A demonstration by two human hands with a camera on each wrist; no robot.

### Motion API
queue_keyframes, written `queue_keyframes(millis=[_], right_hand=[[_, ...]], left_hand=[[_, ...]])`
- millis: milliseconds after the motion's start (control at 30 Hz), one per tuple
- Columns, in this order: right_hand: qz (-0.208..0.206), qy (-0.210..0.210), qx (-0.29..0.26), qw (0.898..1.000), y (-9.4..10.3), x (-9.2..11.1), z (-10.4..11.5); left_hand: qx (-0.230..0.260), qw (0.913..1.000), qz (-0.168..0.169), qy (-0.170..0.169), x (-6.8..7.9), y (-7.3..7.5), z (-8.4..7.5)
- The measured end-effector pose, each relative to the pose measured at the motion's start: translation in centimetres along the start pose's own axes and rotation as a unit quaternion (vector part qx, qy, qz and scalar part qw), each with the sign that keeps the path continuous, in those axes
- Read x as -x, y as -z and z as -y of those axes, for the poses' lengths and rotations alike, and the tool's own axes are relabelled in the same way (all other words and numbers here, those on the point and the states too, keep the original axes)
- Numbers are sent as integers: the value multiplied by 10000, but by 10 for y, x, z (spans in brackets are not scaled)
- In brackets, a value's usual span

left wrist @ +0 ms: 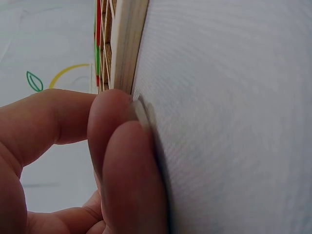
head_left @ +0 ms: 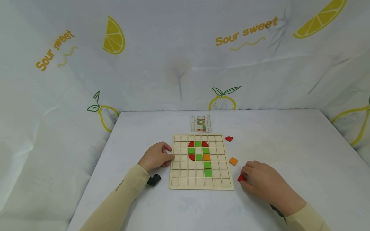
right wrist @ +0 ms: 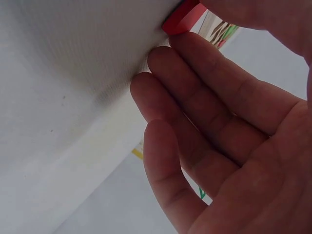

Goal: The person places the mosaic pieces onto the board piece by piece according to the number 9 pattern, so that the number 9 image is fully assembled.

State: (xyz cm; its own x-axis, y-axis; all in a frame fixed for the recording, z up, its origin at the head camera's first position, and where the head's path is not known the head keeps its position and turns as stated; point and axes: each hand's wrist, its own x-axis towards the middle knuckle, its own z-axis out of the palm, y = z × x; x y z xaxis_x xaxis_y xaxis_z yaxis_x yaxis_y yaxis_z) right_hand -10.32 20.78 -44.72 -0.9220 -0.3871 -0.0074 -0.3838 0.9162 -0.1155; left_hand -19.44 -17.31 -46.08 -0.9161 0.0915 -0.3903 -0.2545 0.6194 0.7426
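A wooden grid board (head_left: 179, 183) lies flat on the table, with green square tiles (head_left: 207, 173), red quarter-round tiles (head_left: 191, 157) and an orange square tile (head_left: 206, 157) set in it as a 9. My left hand (head_left: 157, 156) rests at the board's left edge, thumb at the rim; the left wrist view shows its fingertips (left wrist: 114, 105) beside the board's side (left wrist: 127, 48). To the right of the board, my right hand (head_left: 261, 181) pinches a small red tile (head_left: 241, 178) low over the table. That red tile (right wrist: 184, 18) is partly hidden by the fingers.
A pattern card (head_left: 201, 124) showing a 9 lies behind the board. A loose red quarter-round tile (head_left: 229, 139) and a loose orange square tile (head_left: 233, 161) lie by the board's right side. A lemon-print white cloth (head_left: 179, 80) hangs behind the table.
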Motion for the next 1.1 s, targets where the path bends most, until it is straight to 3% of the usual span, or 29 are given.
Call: queue_keyframes(millis=[367,633,1100], right_hand=[[-135,368,43,9992,11,-9,6],[-106,739,70,9972,18,-24,30],[-130,1334,-89,9909,8,-41,74]], left_hand=[[-69,10000,-11,-16,-1,0,1],[-100,9999,-22,-34,-2,-1,2],[-126,9999,-40,-64,-3,0,3]])
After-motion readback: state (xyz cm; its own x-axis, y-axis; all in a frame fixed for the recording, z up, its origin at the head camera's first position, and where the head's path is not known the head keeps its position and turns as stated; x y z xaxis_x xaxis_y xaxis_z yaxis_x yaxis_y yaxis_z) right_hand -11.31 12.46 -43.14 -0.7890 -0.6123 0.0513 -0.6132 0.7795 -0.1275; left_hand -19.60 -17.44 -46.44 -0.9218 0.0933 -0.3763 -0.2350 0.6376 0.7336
